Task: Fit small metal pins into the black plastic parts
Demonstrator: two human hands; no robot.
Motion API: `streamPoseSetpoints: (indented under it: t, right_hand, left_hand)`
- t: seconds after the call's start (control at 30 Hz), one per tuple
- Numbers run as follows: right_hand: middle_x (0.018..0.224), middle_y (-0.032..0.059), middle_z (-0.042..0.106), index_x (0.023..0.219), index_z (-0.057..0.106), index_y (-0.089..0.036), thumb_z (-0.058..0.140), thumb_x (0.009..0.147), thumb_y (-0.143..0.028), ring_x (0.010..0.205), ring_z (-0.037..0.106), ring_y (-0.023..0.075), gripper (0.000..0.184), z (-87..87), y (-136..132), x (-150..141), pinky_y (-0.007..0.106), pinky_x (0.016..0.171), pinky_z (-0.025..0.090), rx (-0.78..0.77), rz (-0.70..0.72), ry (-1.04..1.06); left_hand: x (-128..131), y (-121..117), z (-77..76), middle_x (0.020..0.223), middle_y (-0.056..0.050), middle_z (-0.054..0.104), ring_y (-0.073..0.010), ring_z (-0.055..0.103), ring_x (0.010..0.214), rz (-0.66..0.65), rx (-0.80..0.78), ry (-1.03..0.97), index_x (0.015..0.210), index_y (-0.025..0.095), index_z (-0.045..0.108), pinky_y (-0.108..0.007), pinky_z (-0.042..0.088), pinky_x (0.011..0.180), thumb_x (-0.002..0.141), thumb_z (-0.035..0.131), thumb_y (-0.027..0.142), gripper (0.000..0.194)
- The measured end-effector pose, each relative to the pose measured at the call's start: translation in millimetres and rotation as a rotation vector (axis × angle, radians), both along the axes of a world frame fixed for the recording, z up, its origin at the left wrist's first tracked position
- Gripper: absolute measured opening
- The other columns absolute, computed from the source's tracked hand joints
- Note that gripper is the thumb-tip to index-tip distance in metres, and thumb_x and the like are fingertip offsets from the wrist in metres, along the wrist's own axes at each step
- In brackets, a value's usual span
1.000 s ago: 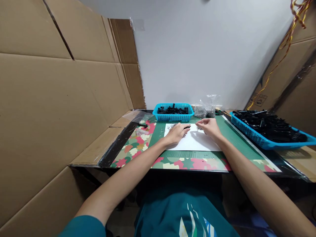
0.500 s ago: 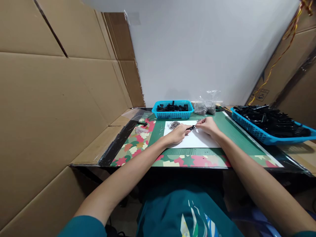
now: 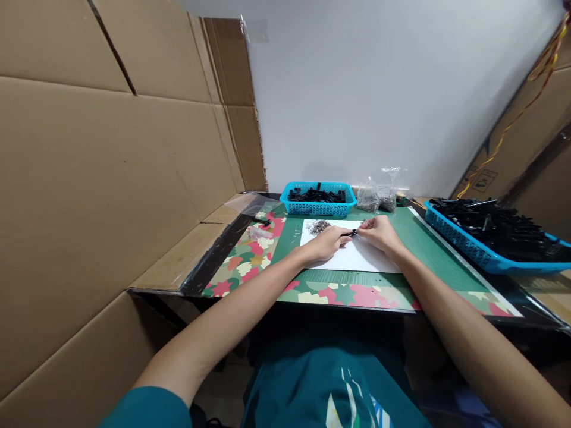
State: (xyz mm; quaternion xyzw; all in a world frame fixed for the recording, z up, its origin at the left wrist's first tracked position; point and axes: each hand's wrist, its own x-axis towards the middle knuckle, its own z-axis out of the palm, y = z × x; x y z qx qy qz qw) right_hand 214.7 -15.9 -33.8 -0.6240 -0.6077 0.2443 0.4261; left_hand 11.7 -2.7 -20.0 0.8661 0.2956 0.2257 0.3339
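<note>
My left hand point(image 3: 329, 242) is closed around a small black plastic part point(image 3: 354, 232), whose end sticks out toward the right. Close against that end, my right hand point(image 3: 379, 232) pinches with thumb and fingertips; whatever sits between them is too small to make out. Both hands are over a white sheet point(image 3: 357, 261) on the green mat. A pile of tiny metal pieces point(image 3: 319, 226) lies on the sheet just beyond my left hand.
Behind the sheet stands a blue basket point(image 3: 317, 208) of black parts. Clear bags point(image 3: 377, 199) of small metal pieces sit beside it. A larger blue basket point(image 3: 486, 252), heaped with black parts, is at the right. Cardboard point(image 3: 134, 178) walls off the left side.
The view has shifted slightly, moving the scene a little to the right. My right fingertips are now closer against the black part's end; my left hand keeps its hold.
</note>
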Motion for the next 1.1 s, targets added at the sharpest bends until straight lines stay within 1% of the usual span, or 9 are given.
streamPoseSetpoints:
  t: [0.13, 0.33, 0.47, 0.57, 0.67, 0.8, 0.93, 1.03, 1.1]
  right_hand:
    - [0.060, 0.0055, 0.065, 0.059, 0.066, -0.017, 0.065, 0.072, -0.025, 0.060, 0.054, 0.0165, 0.015, -1.9, -0.6, -1.7, 0.029, 0.056, 0.035, 0.047, 0.029, -0.091]
    - [0.062, 0.0056, 0.065, 0.062, 0.066, -0.017, 0.064, 0.073, -0.028, 0.060, 0.053, 0.0166, 0.015, -6.0, 0.4, -1.6, 0.028, 0.054, 0.033, 0.006, -0.007, -0.111]
    - [0.064, 0.0073, 0.067, 0.063, 0.070, -0.016, 0.068, 0.071, -0.035, 0.059, 0.052, 0.0164, 0.021, -6.0, 3.3, 1.9, 0.028, 0.053, 0.035, 0.014, 0.052, -0.044]
    - [0.061, 0.0059, 0.065, 0.063, 0.072, -0.015, 0.072, 0.072, -0.046, 0.057, 0.049, 0.0154, 0.033, -6.9, 6.3, 5.7, 0.028, 0.052, 0.031, 0.018, 0.040, -0.033]
    - [0.055, 0.0028, 0.057, 0.062, 0.071, -0.016, 0.069, 0.077, -0.058, 0.055, 0.043, 0.0147, 0.045, -7.5, 7.7, 8.6, 0.028, 0.051, 0.027, 0.020, -0.017, -0.071]
    - [0.063, 0.0050, 0.062, 0.073, 0.077, -0.014, 0.070, 0.077, -0.059, 0.061, 0.051, 0.0180, 0.047, -5.8, 6.3, 9.1, 0.029, 0.055, 0.033, 0.005, -0.050, -0.085]
    - [0.069, 0.0079, 0.068, 0.077, 0.080, -0.013, 0.073, 0.076, -0.055, 0.065, 0.058, 0.0210, 0.043, -3.8, 3.4, 6.7, 0.030, 0.058, 0.037, 0.028, -0.020, -0.108]
    - [0.066, 0.0083, 0.069, 0.075, 0.080, -0.014, 0.072, 0.076, -0.048, 0.065, 0.059, 0.0216, 0.035, -2.1, 2.3, 4.3, 0.030, 0.059, 0.037, 0.054, 0.001, -0.149]
    - [0.064, 0.0080, 0.068, 0.075, 0.081, -0.014, 0.071, 0.076, -0.043, 0.063, 0.058, 0.0210, 0.030, -0.8, 2.3, 3.2, 0.030, 0.059, 0.037, 0.040, 0.011, -0.176]
  left_hand:
    - [-0.2, 0.2, -2.9, 0.092, -0.011, 0.073, -0.0178, 0.060, 0.076, 0.010, -0.016, -0.037, 0.121, 0.009, 0.074, -0.029, 0.049, 0.072, 0.099, 0.052, 0.030, 0.038]
    - [-0.7, 3.8, -8.8, 0.083, -0.007, 0.066, -0.0179, 0.056, 0.073, -0.012, 0.002, -0.036, 0.112, 0.011, 0.073, -0.029, 0.044, 0.069, 0.101, 0.049, 0.037, 0.037]
    - [-1.8, 3.5, -6.2, 0.078, -0.004, 0.062, -0.0172, 0.053, 0.071, -0.010, 0.020, -0.023, 0.114, 0.012, 0.072, -0.029, 0.040, 0.066, 0.102, 0.047, 0.039, 0.039]
    - [-3.0, 2.5, -4.0, 0.076, -0.004, 0.060, -0.0170, 0.052, 0.070, 0.002, 0.050, -0.011, 0.111, 0.012, 0.073, -0.029, 0.039, 0.066, 0.103, 0.045, 0.038, 0.039]
    - [-3.6, 2.2, -3.6, 0.077, -0.004, 0.062, -0.0175, 0.053, 0.071, 0.023, 0.040, -0.013, 0.121, 0.010, 0.072, -0.029, 0.041, 0.066, 0.103, 0.046, 0.036, 0.040]
    - [-3.4, 3.0, -4.6, 0.079, -0.005, 0.065, -0.0182, 0.057, 0.074, 0.042, 0.028, -0.013, 0.130, 0.009, 0.070, -0.029, 0.045, 0.069, 0.102, 0.049, 0.034, 0.043]
    - [-3.4, 4.6, -7.8, 0.086, -0.008, 0.071, -0.0201, 0.062, 0.078, 0.026, 0.051, 0.003, 0.130, 0.012, 0.071, -0.030, 0.048, 0.072, 0.102, 0.051, 0.032, 0.040]
    - [-3.9, 5.6, -11.4, 0.107, -0.013, 0.077, -0.0232, 0.068, 0.091, -0.002, 0.077, -0.011, 0.135, 0.015, 0.070, -0.031, 0.051, 0.078, 0.101, 0.054, 0.028, 0.039]
    - [-4.3, 5.7, -12.6, 0.119, -0.016, 0.076, -0.0248, 0.070, 0.100, -0.009, 0.093, -0.011, 0.138, 0.015, 0.068, -0.032, 0.052, 0.081, 0.102, 0.054, 0.026, 0.041]
